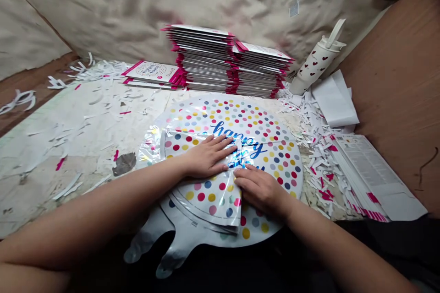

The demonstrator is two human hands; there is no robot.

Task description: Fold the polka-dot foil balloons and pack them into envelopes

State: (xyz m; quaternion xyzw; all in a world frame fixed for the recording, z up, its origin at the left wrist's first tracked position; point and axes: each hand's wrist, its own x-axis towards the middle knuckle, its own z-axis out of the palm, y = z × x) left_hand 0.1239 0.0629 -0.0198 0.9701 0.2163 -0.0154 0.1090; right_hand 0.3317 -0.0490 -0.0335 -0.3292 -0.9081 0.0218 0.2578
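Note:
A flat round foil balloon (282, 146) with coloured dots and blue "happy" lettering lies before me, more than one layer of it showing. Part of it is folded over into a wedge (206, 197), its straight edge running down near the middle. My left hand (213, 155) lies flat on this folded part, fingers spread over the foil. At the wedge's right edge, my right hand (261, 187) has bent fingers closed on the foil; its fingertips nearly meet the left hand's. Two pale tabs (168, 256) hang over the table's front edge.
Tall stacks of pink-edged packets (206, 59) stand at the back, beside a few lower packets (154, 73). A white tumbler with hearts (314, 66) leans at back right. Paper shreds (305, 119) and printed sleeves (374, 174) lie along the right side. More scraps litter the left.

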